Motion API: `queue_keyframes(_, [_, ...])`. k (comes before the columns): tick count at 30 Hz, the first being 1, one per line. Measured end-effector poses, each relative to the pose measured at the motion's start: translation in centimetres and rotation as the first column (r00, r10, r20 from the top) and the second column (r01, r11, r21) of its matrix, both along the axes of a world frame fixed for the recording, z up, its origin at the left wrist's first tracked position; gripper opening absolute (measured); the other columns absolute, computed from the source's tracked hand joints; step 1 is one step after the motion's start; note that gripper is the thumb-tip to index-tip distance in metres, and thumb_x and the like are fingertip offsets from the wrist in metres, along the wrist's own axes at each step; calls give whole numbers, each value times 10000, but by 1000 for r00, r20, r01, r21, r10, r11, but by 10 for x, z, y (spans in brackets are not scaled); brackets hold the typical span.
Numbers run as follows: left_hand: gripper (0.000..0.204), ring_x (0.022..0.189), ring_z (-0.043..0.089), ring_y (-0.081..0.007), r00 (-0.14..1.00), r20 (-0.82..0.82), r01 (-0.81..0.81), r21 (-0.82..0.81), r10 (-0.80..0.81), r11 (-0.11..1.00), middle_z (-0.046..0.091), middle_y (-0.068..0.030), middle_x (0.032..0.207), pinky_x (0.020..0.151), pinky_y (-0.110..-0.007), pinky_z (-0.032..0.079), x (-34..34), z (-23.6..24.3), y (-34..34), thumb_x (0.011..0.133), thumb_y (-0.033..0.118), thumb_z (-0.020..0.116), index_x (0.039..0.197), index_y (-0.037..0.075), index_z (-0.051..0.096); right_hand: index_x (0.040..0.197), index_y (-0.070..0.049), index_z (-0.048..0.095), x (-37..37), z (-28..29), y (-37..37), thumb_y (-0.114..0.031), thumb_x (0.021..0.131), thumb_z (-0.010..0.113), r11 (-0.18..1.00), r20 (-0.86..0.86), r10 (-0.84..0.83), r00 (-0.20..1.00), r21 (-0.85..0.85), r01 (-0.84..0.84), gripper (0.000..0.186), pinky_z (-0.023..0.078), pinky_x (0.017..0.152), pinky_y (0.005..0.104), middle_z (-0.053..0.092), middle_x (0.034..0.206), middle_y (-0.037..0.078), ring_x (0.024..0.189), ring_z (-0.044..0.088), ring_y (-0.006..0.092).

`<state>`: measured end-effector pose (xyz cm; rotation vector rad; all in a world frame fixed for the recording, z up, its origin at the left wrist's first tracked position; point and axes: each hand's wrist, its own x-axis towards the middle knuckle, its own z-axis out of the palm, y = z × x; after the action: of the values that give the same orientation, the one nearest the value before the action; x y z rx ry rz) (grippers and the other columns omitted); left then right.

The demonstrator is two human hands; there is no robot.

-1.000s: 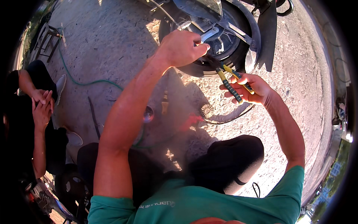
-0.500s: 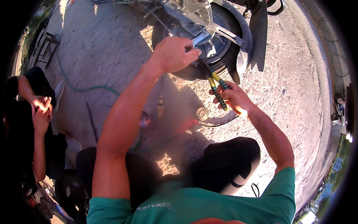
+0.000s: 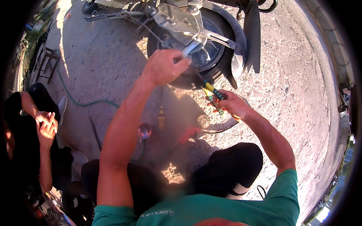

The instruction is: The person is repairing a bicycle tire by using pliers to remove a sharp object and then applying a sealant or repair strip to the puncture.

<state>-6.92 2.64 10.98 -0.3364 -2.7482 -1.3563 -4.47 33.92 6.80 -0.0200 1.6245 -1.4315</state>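
Observation:
My left hand (image 3: pixel 164 66) is closed at the wheel hub, around the lower end of a silver bar (image 3: pixel 191 46), perhaps a wrench; its fingertips are partly hidden. My right hand (image 3: pixel 228 103) grips long pliers with yellow and dark green handles (image 3: pixel 212 91), their jaws reaching into the lower part of the wheel (image 3: pixel 218 66) under my left hand, where the tips are hard to make out. Above both hands is the vehicle's metal mounting plate (image 3: pixel 175 20), with a thin rod and spring beside my left hand. A dark flap (image 3: pixel 252 45) hangs right of the wheel.
A person's hands (image 3: pixel 47 124) rest together at the left, beside their dark-clothed legs. A green hose (image 3: pixel 79 101) crosses the rough ground near a chair (image 3: pixel 48 62). A sunburst-shaped part (image 3: pixel 204 121), a yellow tool (image 3: pixel 161 120) and a dark curved strip lie below the wheel.
The whole scene sits lower and the wheel further left as the view shifts. My right hand has moved left with the pliers, its fingers drawn closer round the handles; my left hand stays at the hub.

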Motion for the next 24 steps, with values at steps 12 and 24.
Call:
queue_keyframes(12, [379, 793, 712, -375, 999, 29, -41, -85, 44, 996, 730, -165, 797, 736, -456, 552, 3, 5, 0, 881, 438, 691, 856, 66, 761, 1023, -64, 668, 14, 29, 35, -88, 812, 707, 991, 144, 92, 985, 82, -105, 216, 470, 952, 320, 686, 1068, 52, 1075, 631, 180])
queue_keyframes(24, [371, 791, 718, -367, 999, -13, -31, -91, 30, 995, 733, -164, 792, 733, -448, 555, 2, -2, -2, 876, 445, 692, 867, 82, 769, 1151, -78, 704, 82, -56, -56, -372, 870, 658, 445, -385, 892, 238, 652, -614, 408, 531, 936, 494, 685, 1158, 209, 1098, 663, 391])
